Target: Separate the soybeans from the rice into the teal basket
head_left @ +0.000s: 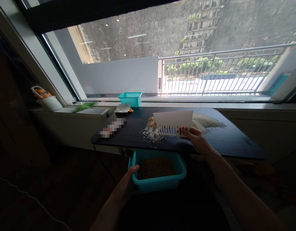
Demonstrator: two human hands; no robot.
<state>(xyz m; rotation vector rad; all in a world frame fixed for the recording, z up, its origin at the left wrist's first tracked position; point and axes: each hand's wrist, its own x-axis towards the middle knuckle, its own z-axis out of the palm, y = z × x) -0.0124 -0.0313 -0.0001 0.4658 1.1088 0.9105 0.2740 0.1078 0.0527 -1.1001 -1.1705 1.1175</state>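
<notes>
My right hand (194, 136) is closed around the end of a white slotted strip (169, 130), held over the dark table. Just behind the strip a flat white sheet (173, 118) stands tilted; I cannot tell whether the two are one piece. To their left lies a loose pile of white grains (154, 133) with yellow kernels (151, 123) at its back. A larger heap of white grains (205, 123) spreads on the right. Below the table's front edge, my left hand (128, 178) grips the left rim of a turquoise bin (159, 184) containing small brown pellets or beans (156, 168).
On the dark table (128, 136), a blurred-out item (113, 127) lies at the left, and a silvery packet (123, 108) at the back. Behind it is a second turquoise bin (131, 98). A white basket (49, 103) and green cloth (85, 106) rest near the window.
</notes>
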